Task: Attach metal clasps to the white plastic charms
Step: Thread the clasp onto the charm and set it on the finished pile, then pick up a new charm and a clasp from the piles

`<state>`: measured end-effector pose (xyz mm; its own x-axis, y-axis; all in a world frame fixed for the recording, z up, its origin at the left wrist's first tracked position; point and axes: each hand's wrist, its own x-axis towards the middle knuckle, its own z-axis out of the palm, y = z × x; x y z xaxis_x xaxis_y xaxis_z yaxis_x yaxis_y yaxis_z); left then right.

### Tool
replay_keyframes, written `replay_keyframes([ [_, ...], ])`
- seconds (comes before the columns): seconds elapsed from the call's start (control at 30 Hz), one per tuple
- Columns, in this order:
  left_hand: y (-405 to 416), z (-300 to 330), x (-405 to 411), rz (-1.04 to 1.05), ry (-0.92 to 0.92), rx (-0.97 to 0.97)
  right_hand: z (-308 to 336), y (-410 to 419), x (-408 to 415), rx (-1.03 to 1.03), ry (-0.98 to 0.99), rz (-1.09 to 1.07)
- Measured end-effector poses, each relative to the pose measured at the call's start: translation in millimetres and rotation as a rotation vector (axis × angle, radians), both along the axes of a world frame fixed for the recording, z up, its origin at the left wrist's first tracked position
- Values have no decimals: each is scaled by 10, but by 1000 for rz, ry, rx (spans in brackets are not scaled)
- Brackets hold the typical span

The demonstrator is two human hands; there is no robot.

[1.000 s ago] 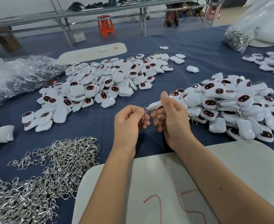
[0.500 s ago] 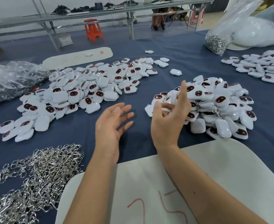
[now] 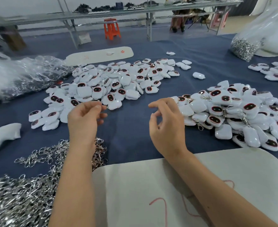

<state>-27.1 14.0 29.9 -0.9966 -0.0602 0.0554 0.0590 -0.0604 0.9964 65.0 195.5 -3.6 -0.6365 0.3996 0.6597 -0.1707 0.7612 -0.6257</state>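
A large pile of white plastic charms (image 3: 118, 82) with dark oval faces lies on the blue table at centre left. A second pile of charms (image 3: 236, 112) with metal clasps on them lies at the right. A heap of loose silver clasps (image 3: 28, 185) covers the near left. My left hand (image 3: 84, 118) hovers over the cloth near the edge of the left pile, fingers loosely curled and holding nothing. My right hand (image 3: 166, 123) hangs beside the right pile, fingers relaxed and empty.
A white foam board (image 3: 192, 185) with red marks lies under my forearms. Clear plastic bags (image 3: 20, 76) sit at the left, and a bag of clasps (image 3: 244, 46) at the far right. Another white board (image 3: 100, 54) lies behind the left pile. More charms (image 3: 275, 72) lie far right.
A second ago both hands held a charm and a clasp together. The charm has since been dropped by the right pile, and both hands are now empty and moved apart.
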Motion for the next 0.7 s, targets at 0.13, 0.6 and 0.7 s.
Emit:
replay_keyframes([
  [0.13,-552,-61,-138,101,48,-445,54,-313,-233,211,-258,152],
  [0.6,-678,-22,-89,-389,-51,-1046,111,-1024,-1149,650,-726,295],
  [0.7,-654,-10,-87,-401,-35,-1106,80,-1032,-1084,612,-680,364],
])
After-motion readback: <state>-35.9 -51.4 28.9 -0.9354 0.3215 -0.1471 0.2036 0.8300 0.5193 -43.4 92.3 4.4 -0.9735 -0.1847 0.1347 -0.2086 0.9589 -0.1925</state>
